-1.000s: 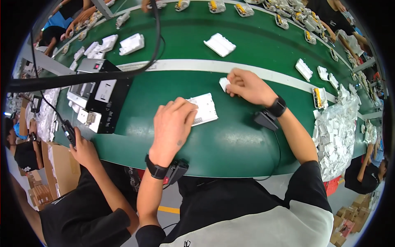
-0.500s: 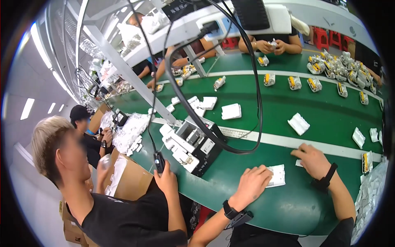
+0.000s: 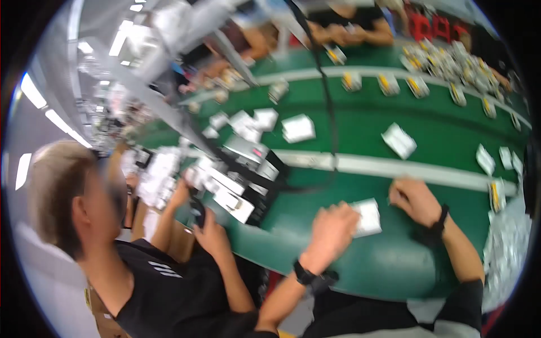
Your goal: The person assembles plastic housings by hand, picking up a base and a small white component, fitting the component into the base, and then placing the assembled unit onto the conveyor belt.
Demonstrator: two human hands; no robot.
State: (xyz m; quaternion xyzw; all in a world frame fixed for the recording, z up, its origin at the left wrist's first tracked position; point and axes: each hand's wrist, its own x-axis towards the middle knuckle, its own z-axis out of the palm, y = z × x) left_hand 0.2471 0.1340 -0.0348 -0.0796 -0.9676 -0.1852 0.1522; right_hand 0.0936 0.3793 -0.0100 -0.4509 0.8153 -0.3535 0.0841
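A flat white plastic casing [image 3: 370, 218] lies on the green bench in front of me. My left hand [image 3: 329, 234] is closed at its left edge, the fingertips bent over it and blurred. To the right of the casing, my right hand [image 3: 417, 201] hangs over the bench with its fingers curled together. Whatever those fingers hold, if anything, is hidden. Beyond my hands, another white casing [image 3: 399, 141] rests past the pale rail [image 3: 360, 167].
Left of my hands stands a black box-shaped fixture [image 3: 265, 183] with white parts. A co-worker [image 3: 169, 281] sits close there, holding a black handheld tool [image 3: 197, 211]. White-and-yellow assemblies [image 3: 389, 84] line the far side. At right lies a clear plastic bag [image 3: 510, 259].
The view has shifted and blurred. The small white piece under my right hand no longer shows, and its fingers are more curled. The co-worker's other hand has reached toward the fixture.
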